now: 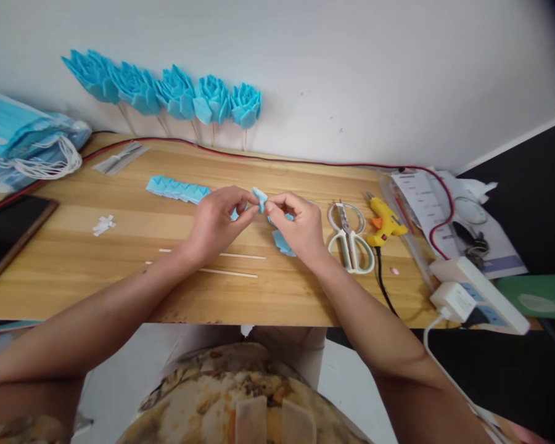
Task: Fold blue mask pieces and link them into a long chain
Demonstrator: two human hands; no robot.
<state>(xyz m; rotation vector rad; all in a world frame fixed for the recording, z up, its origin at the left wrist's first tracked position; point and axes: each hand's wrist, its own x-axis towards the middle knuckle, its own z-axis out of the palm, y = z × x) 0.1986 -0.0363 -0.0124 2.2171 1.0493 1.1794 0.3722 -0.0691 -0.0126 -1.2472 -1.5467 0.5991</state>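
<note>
A small light-blue folded piece is pinched between the fingertips of my left hand and my right hand, just above the table. What the piece is made of looks like soft cloth or mask fabric. Partly under my right hand lie more blue pieces. Left of my left hand is a row of folded blue pieces, its right end hidden behind that hand. Two thin wooden sticks lie beneath my left wrist, partly covered by it.
Several blue flowers on sticks lean against the wall. Scissors, a roll of tape and a yellow glue gun are at right, near a power strip. Packed masks, a phone and white strips lie left.
</note>
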